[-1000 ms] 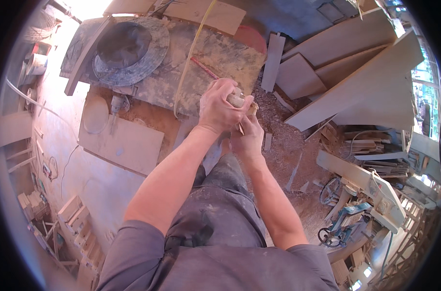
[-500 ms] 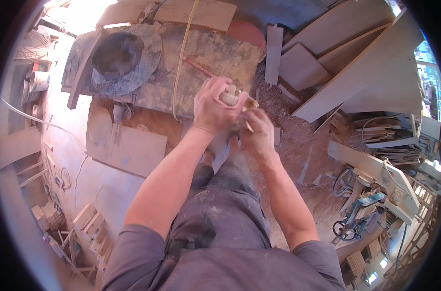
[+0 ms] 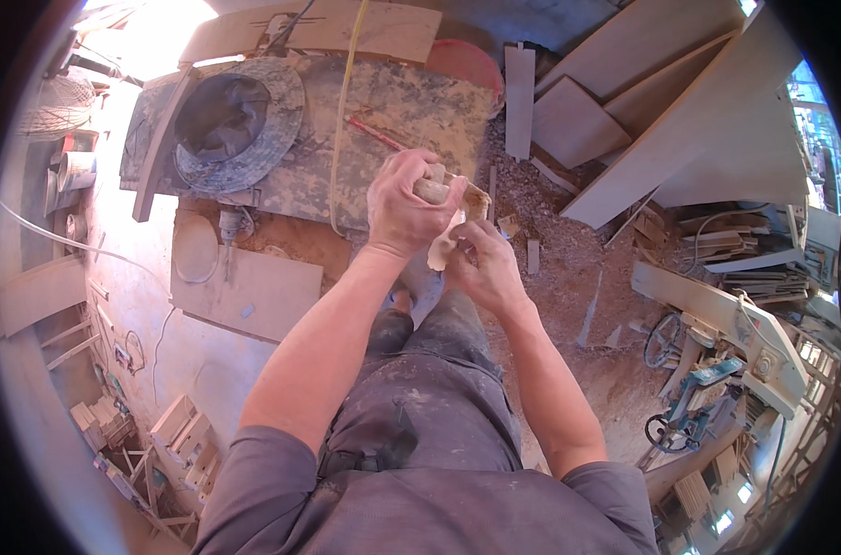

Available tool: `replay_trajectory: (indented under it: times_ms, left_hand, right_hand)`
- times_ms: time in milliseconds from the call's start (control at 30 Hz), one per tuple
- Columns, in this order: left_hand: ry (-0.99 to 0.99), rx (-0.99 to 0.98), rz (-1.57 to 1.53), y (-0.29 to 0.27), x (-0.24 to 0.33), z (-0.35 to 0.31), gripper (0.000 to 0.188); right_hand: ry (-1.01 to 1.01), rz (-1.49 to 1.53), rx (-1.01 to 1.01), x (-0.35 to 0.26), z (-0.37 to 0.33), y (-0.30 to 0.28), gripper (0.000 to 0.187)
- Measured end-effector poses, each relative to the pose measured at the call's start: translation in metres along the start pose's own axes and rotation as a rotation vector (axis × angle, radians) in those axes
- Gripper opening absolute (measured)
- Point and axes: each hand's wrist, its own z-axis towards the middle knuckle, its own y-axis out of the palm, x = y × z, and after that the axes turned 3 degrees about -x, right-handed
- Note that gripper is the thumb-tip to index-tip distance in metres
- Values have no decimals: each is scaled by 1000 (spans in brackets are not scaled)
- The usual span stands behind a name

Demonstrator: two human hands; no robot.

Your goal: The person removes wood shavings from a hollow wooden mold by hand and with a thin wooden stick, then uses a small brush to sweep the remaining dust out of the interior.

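So my left hand is wrapping around a pale chunky piece just above the middle of the frame, fingers bending over one side and thumb closing in on the other, leaving only enough gap for the piece. A tan bit is showing right past that thumb, though I honestly can't tell if it's part of the same piece. My right hand is sitting lower and to the right, fingers curling nearly closed, and a pale thin strip is sticking out left of the fingertips; can't see how tightly I'm pinching it. Up behind my hands a red stick is lying on the stained bench, and a wide-brimmed hat is resting upper left.
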Motion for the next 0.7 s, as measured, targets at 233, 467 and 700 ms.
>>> replay_trajectory:
  times_ms: [233,467,700]
  left_hand:
    - [-18,-15,-12,-4,0,0,37]
    - [13,-2,-13,-3,0,0,36]
    - [24,9,8,-5,1,1,36]
  right_hand:
    - [-273,-373,196,2,5,22,35]
    - [-210,-43,133,13,-5,21,35]
    - [-270,-233,294,13,-1,4,33]
